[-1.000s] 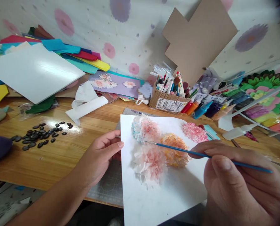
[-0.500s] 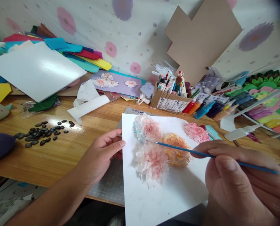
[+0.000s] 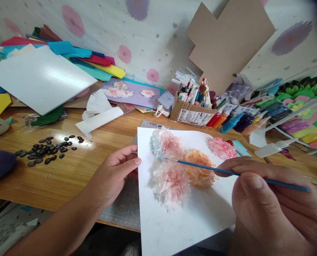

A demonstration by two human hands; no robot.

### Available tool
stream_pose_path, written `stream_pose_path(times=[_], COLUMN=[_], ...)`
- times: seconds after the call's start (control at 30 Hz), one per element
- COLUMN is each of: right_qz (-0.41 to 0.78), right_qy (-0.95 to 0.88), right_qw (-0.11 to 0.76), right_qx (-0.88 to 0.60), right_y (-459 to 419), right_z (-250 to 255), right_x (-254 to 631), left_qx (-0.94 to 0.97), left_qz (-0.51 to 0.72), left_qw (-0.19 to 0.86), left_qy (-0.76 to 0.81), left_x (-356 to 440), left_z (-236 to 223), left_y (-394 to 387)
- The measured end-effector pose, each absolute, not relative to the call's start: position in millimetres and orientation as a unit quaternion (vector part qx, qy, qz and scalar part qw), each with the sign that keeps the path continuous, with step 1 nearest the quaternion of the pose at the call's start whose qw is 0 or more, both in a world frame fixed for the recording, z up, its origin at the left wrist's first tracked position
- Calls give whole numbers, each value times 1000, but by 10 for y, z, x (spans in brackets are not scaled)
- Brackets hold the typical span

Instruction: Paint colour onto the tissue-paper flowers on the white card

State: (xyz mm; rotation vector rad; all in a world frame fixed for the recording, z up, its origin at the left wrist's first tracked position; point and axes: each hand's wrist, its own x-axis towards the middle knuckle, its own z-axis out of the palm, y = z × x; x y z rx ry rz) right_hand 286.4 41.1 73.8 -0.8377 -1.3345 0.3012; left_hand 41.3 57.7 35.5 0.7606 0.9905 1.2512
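Note:
My right hand (image 3: 275,202) is closed around a thin blue paintbrush (image 3: 206,166). The brush tip lies at the lower edge of a blue, white and pink ruffled paper flower (image 3: 166,144). My left hand (image 3: 121,163) pinches the left edge of a white sheet (image 3: 185,227), thumb on top, the other fingers partly hidden behind it. On the sheet sit a white and pink flower (image 3: 171,183), an orange flower (image 3: 199,169) behind the brush, and a red and pink flower (image 3: 222,148) at upper right.
A grey cutting mat (image 3: 123,209) lies under the sheet. Black pebbles (image 3: 50,149) are scattered at left. Behind stand a cardboard box of pens (image 3: 193,113) and several paint bottles (image 3: 231,124). A white board (image 3: 43,80) rests on coloured paper. A glue bottle (image 3: 273,148) lies at right.
The whole view shifts slightly with the camera. Both hands keep their holds, and the brush tip stays near the same spot between the two left flowers.

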Motion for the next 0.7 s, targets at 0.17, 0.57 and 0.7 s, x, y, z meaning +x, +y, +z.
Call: stream_pose_path(times=[0.17,0.57,0.7], right_qz=[126,142,123], right_qy=[-598,-615,-608], right_qw=[676,667,680], right_qx=[-412,-395,-392], right_y=[397,365,393], right_z=[775,708,728], right_x=[2864,2848,2849], left_qx=[332,332,330], left_qz=[551,552,550], left_qw=[635,637,635], left_qy=[428,424,429], left_x=[409,423,426], left_z=[346,377,384], left_y=[579,571,576])
